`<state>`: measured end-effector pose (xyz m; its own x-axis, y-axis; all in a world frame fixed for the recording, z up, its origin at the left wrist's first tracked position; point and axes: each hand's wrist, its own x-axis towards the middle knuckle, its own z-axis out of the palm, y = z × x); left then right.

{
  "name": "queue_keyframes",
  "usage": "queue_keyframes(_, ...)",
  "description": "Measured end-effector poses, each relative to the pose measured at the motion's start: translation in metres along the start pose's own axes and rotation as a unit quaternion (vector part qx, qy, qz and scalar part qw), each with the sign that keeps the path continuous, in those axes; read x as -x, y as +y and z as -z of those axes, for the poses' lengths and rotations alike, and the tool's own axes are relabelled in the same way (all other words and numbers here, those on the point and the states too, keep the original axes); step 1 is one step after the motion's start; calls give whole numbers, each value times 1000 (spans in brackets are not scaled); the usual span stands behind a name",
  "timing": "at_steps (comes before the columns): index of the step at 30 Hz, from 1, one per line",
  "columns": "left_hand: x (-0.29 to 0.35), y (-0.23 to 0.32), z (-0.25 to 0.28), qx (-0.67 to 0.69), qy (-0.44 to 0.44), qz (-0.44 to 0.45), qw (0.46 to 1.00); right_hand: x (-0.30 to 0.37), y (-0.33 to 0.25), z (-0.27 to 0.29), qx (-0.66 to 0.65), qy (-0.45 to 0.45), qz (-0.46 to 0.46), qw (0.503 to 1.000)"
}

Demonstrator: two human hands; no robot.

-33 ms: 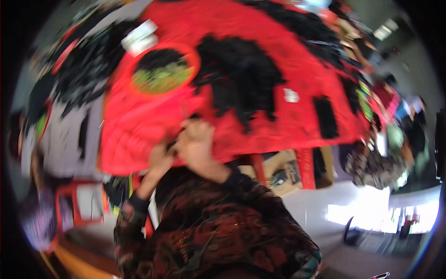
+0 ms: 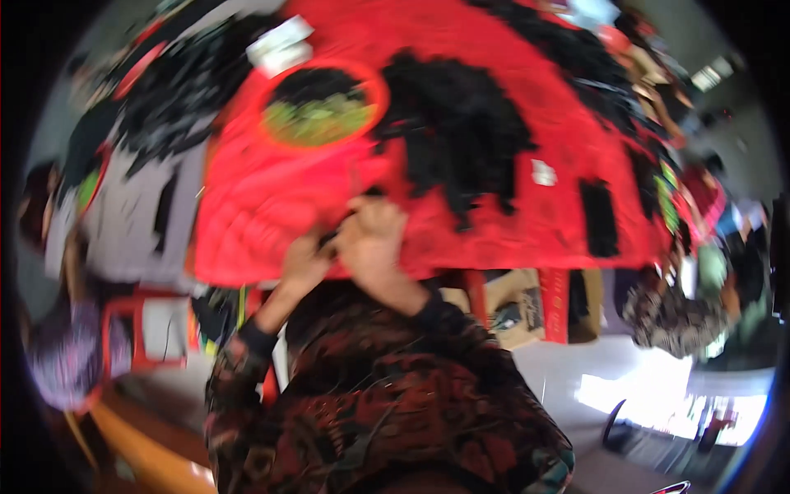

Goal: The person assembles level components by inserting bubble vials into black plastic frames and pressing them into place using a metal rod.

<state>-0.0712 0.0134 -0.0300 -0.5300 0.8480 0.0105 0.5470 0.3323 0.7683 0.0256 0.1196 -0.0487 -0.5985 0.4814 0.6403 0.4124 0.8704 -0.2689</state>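
Observation:
Close together at the near edge of the red-covered table [image 2: 444,247], my left hand [image 2: 306,262] and my right hand [image 2: 374,237] both have their fingers closed. Between them shows a small dark piece [image 2: 329,239], like the black strips on the table; blur hides its exact kind. My right hand is curled into a fist, with a bit of black poking out beyond its knuckles. Just past the hands stands an orange-rimmed round basket [image 2: 380,90] holding yellow-green and black pieces. A big heap of black strips [image 2: 461,123] lies to its right.
White papers [image 2: 281,45] lie behind the basket. A black stack [image 2: 599,218] and a small white slip [image 2: 543,172] are on the right. Cardboard boxes [image 2: 514,300] sit below the table edge. Other people work at both sides; a red chair [image 2: 123,309] stands at left.
The whole view has shifted, so the table and basket appear a little further right and higher. My hands keep the same closed pose.

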Motion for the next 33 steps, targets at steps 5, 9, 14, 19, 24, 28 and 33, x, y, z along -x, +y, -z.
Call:
queue_keyframes(5, 5, 5, -12, 94, 4, 63, 994, -16, 2, 32, -124, 36, 44, 991)
queue_keyframes(9, 12, 21, -2, 153, 4, 111, 982, -34, 8, 45, -265, -22, 58, 962)
queue_keyframes(14, 20, 22, -2, 265, 46, 74, 960, -48, 5, 80, -319, 67, 8, 946)
queue_keyframes(19, 29, 28, -1, 251, 67, 33, 965, -50, 11, 87, -283, 70, 18, 956)
queue_keyframes(24, 32, 29, 2, 284, 82, 79, 952, -45, 1, 82, -387, -109, -95, 911)
queue_keyframes(28, 29, 22, -5, 246, 90, 83, 962, -45, 1, 76, -337, -117, -66, 932)
queue_keyframes(33, 28, 22, -5, 261, 67, 99, 958, -39, 12, 64, -361, -128, -67, 922)
